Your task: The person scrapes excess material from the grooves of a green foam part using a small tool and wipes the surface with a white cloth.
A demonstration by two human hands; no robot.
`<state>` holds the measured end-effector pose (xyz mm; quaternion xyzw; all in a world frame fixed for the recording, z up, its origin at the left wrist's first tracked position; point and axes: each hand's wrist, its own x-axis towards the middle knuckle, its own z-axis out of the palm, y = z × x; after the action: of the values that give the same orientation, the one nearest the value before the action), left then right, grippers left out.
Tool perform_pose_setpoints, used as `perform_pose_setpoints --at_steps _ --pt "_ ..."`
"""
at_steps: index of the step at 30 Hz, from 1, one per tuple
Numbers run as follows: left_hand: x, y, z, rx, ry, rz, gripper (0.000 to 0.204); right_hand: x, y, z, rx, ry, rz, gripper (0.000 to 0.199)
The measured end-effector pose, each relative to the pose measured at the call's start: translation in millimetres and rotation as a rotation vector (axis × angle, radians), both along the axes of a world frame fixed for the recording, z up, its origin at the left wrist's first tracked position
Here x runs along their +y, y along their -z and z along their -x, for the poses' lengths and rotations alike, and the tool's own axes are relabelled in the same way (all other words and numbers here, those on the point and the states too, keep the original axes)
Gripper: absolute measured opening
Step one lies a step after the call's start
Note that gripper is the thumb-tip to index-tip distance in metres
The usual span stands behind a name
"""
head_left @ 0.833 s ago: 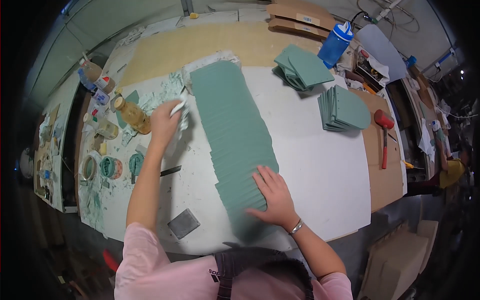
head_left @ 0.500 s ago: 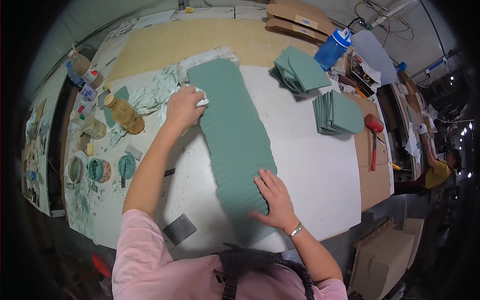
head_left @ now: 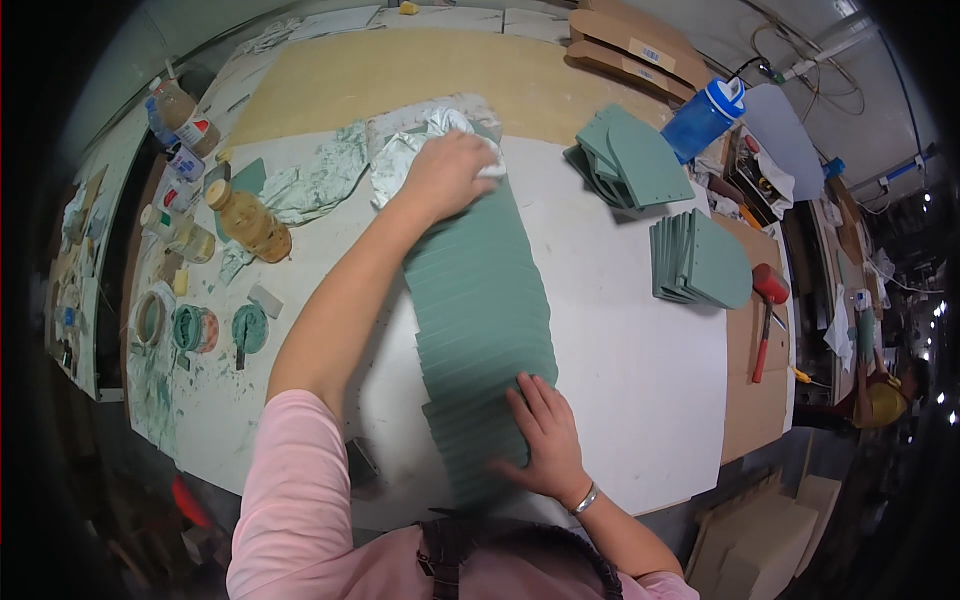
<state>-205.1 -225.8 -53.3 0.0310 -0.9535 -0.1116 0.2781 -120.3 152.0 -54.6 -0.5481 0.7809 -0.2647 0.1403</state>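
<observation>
A long row of thin green panels, overlapping like shingles with rounded ends, runs from near my body to the far part of the white table. My left hand presses a crumpled white cloth onto the row's far end, fingers closed over it. Under that end lies a whitish padded roll or block, partly covered. My right hand rests at the row's near right edge, fingers spread, thumb lying across the panels. Two fanned stacks of similar green panels, a farther stack and a nearer stack, sit to the right.
On the left stand a jar of amber liquid, several bottles, a tub of green paste and a stained rag. To the right are a blue jug, a red mallet and cardboard. Another person is far right.
My left hand has slid with the cloth from the row's left edge rightward onto its far end. My right hand stays at the near end. The view has shifted slightly.
</observation>
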Motion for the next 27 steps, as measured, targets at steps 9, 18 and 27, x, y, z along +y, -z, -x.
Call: perform_pose_setpoints --at_steps 9,18,27 --pt "-49 -12 -82 -0.206 -0.431 -0.097 0.018 6 2 5 0.014 0.009 0.052 0.098" --pt "-24 -17 -95 -0.25 -0.424 -0.227 0.022 -1 2 5 -0.035 0.005 0.046 0.09" --pt "42 -18 -245 -0.183 -0.187 -0.562 0.029 1 12 -1 -0.006 0.007 0.005 0.104"
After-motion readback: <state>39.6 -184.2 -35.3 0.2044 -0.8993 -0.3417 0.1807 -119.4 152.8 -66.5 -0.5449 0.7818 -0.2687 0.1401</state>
